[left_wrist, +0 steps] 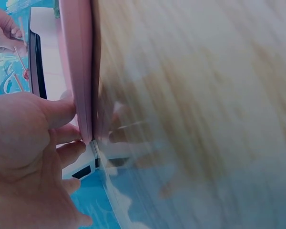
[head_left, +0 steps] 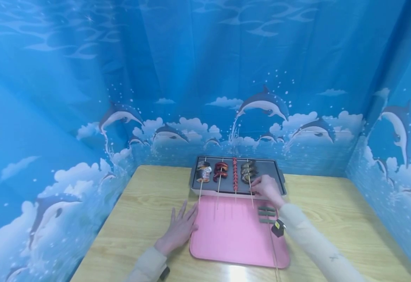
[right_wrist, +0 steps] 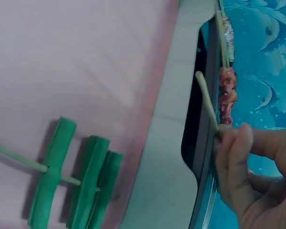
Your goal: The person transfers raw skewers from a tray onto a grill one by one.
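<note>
My right hand (head_left: 268, 188) pinches the wooden stick of the skewer with dark grey-green pieces (head_left: 248, 170), which lies on the right part of a grill pan (head_left: 269, 168). In the right wrist view, the free end of that stick (right_wrist: 206, 98) sticks out past the pan's edge from between my thumb and fingers. My left hand (head_left: 179, 229) is at the left edge of a pink tray (head_left: 233, 239), fingers spread. Up close in the left wrist view, its fingertips touch the tray's rim (left_wrist: 78, 71). A skewer of green pieces (right_wrist: 52, 176) lies on the tray's right side.
On the pan lie a silvery-and-orange skewer (head_left: 203, 172), a reddish-brown skewer (head_left: 220, 171) and a thin skewer of red pieces (head_left: 235, 176), sticks overhanging the tray. Pan and tray stand on a wooden table (head_left: 149, 196). A blue dolphin-print curtain (head_left: 205, 78) surrounds the table.
</note>
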A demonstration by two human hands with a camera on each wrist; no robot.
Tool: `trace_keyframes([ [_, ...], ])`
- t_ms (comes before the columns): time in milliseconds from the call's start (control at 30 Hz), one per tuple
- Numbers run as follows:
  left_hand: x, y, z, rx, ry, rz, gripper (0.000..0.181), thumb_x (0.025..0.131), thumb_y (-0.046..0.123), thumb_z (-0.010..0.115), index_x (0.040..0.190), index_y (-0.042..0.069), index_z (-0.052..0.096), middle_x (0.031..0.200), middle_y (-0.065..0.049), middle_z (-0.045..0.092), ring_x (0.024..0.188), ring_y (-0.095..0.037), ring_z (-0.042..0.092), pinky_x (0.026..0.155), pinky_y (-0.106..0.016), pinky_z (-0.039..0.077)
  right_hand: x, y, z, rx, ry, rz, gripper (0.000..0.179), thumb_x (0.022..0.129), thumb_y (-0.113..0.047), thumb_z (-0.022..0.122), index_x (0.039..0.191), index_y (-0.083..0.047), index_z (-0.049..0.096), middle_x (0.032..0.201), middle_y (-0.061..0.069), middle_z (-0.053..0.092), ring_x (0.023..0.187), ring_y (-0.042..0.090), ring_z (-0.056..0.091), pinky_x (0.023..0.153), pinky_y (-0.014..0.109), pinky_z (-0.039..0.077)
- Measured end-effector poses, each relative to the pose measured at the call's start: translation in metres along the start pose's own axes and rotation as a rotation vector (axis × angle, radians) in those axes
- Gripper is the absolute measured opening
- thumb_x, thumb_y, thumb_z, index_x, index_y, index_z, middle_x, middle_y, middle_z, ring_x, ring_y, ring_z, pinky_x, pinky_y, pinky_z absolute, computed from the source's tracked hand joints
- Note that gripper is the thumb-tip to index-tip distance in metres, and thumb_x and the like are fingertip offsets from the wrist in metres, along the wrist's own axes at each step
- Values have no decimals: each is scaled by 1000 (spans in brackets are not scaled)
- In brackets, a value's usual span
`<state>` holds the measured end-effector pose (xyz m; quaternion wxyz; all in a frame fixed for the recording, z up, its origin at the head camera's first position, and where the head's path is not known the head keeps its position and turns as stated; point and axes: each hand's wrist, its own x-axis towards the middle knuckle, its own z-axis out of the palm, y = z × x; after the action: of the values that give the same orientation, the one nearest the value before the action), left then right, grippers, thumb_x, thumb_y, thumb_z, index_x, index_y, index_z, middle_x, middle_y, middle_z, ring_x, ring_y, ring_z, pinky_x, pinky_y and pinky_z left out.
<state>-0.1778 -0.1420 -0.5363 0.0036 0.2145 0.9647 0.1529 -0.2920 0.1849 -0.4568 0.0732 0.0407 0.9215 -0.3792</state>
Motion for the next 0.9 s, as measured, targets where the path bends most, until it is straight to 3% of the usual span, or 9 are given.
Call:
trace_keyframes([
  [200,1,0,2,0,-3,-1,56,104,23,54,151,-3,41,162,-16,33,151,-48,15,115,-78,10,-4,6,-2,72,33,-22,19,88,-12,78,102,1,75,85,11,75,57,14,67,57,31,60],
  [433,1,2,-2,-31,15,23,54,103,20,55,149,-6,43,160,-21,35,149,-52,17,113,-80,9,-21,9,-14,282,-18,-87,33,101,-17,62,121,9,64,104,27,71,67,22,73,69,44,64],
  [533,1,1,-3,-20,16,23,54,103,20,55,149,-6,43,161,-20,34,149,-52,18,113,-79,9,-30,14,-17,328,-20,-82,35,103,-20,61,124,9,63,107,27,71,75,26,74,72,45,64],
  [700,2,-1,-2,-15,22,16,55,103,20,55,149,-6,42,161,-19,35,149,-51,18,113,-79,9,-48,28,-20,273,-3,-70,36,103,-22,61,122,8,64,108,23,72,83,29,74,70,38,62],
  [900,1,-1,1,-28,20,10,56,102,21,55,150,-5,42,161,-19,34,150,-51,17,113,-79,9,-72,55,-18,267,-65,-33,35,103,-12,56,125,16,58,109,30,70,78,28,75,72,41,64],
])
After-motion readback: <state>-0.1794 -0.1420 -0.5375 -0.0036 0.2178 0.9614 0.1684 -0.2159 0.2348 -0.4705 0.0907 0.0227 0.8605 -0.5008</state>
